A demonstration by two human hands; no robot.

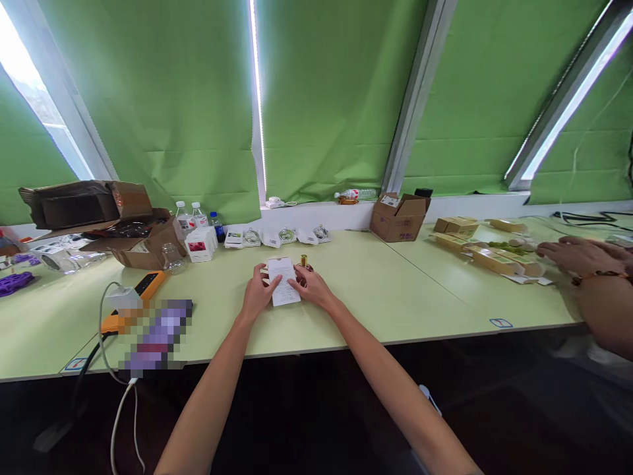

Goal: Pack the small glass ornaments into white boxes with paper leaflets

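Between my two hands, above the table's front half, is a small white box with fine printed text on the side facing me. My left hand grips its left edge, thumb on the printed face. On the opposite edge, my right hand holds it with the thumb pressed on the front. A small gold-capped item shows just behind my right fingers; its lower part is hidden, and I cannot tell whether the fingers touch it. Farther back, several clear-wrapped items lie in a row with white packets.
White boxes, plastic bottles and an open brown carton stand left. A phone and orange power strip with cables lie nearer. Another carton is back right. A co-worker's hands are among yellow boxes.
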